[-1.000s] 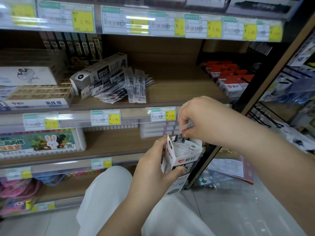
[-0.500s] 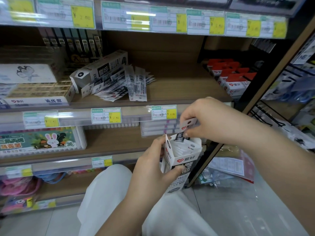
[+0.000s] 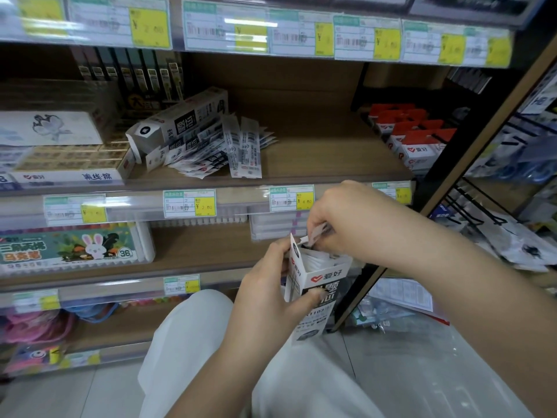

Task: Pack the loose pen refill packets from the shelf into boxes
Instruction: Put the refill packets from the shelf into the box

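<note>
- The left hand [image 3: 265, 294] is gripping the open box [image 3: 316, 291] upright in front of the shelves, thumb across its front, fingers curled behind.
- The right hand [image 3: 346, 218] is hovering over the box mouth, fingers pinching a flap [image 3: 316, 233] at the top.
- White packets [image 3: 313, 260] are sitting packed inside the box.
- Loose packets [image 3: 220, 152] are lying fanned out near the shelf's [image 3: 316, 152] front edge, beside a tipped box [image 3: 180, 119].

Your white box [image 3: 316, 285] stands upright, top open, packets [image 3: 313, 260] packed inside. More loose packets [image 3: 229, 152] lie fanned on the shelf [image 3: 331, 158] beside a tilted box [image 3: 180, 119].
</note>
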`<state>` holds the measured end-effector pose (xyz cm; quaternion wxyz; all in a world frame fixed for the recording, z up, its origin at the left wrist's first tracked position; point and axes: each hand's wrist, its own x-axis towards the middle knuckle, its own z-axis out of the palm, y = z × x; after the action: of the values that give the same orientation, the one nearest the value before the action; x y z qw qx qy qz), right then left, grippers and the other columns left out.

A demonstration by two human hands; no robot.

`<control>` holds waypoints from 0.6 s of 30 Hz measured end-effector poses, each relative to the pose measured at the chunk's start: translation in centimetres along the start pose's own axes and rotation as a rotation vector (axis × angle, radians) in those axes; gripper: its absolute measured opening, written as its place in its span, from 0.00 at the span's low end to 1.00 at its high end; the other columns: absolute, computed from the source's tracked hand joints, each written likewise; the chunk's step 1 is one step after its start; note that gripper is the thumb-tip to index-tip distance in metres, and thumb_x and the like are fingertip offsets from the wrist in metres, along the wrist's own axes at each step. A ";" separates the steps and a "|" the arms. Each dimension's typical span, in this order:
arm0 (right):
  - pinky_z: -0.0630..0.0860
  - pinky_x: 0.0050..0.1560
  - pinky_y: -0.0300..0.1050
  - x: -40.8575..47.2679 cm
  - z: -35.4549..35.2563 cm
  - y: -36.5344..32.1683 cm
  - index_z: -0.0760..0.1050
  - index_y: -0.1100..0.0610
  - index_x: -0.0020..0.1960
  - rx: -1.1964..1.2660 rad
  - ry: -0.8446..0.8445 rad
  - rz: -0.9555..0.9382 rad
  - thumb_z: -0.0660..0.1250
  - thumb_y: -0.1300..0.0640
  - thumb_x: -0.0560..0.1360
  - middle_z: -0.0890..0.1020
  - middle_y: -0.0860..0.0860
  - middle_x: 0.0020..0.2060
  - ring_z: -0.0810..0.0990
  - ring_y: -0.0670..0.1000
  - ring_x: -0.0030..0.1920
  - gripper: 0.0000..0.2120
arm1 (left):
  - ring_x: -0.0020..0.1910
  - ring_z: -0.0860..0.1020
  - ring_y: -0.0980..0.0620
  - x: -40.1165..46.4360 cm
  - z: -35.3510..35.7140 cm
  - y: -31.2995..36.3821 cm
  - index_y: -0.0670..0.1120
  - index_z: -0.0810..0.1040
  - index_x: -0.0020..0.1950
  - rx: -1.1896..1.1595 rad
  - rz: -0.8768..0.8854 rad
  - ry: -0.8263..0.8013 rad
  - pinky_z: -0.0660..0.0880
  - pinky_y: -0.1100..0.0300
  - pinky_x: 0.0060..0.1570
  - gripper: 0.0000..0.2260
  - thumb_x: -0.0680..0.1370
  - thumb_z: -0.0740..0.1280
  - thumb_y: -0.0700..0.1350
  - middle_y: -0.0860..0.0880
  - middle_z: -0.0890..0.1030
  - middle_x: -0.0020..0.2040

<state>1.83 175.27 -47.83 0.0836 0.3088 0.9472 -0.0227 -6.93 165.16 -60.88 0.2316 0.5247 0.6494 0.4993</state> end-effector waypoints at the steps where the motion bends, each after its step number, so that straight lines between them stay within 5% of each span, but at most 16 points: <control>1: 0.76 0.50 0.46 0.0 0.0 0.2 0.79 0.52 0.49 -0.029 0.011 0.020 0.65 0.56 0.74 0.80 0.48 0.43 0.79 0.54 0.48 0.06 | 0.54 0.78 0.64 0.0 -0.1 -0.1 0.68 0.67 0.58 0.000 -0.004 0.001 0.77 0.55 0.54 0.28 0.66 0.75 0.47 0.66 0.79 0.53; 8: 0.67 0.44 0.41 0.3 1.0 0.4 0.80 0.49 0.47 -0.124 0.060 -0.009 0.67 0.60 0.71 0.77 0.51 0.41 0.75 0.54 0.46 0.09 | 0.53 0.78 0.62 0.1 0.1 0.0 0.68 0.66 0.58 -0.005 -0.013 0.010 0.77 0.54 0.53 0.27 0.64 0.73 0.50 0.63 0.80 0.53; 11: 0.71 0.50 0.42 0.4 1.3 0.5 0.81 0.47 0.48 -0.039 0.107 -0.059 0.67 0.57 0.73 0.80 0.50 0.45 0.75 0.53 0.52 0.08 | 0.52 0.78 0.64 0.1 -0.3 -0.4 0.67 0.67 0.56 -0.005 -0.022 0.023 0.77 0.55 0.54 0.27 0.65 0.76 0.48 0.63 0.80 0.51; 18: 0.76 0.49 0.50 0.4 1.1 0.4 0.77 0.55 0.39 -0.058 0.109 -0.123 0.66 0.56 0.73 0.78 0.51 0.38 0.76 0.54 0.46 0.05 | 0.52 0.78 0.65 0.0 -0.5 -0.3 0.68 0.66 0.56 0.011 -0.019 0.023 0.77 0.55 0.54 0.27 0.65 0.75 0.47 0.65 0.80 0.52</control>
<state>1.90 175.75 -48.98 0.0393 0.2485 0.9677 0.0162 -7.43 164.94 -60.93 0.2262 0.5141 0.6595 0.4995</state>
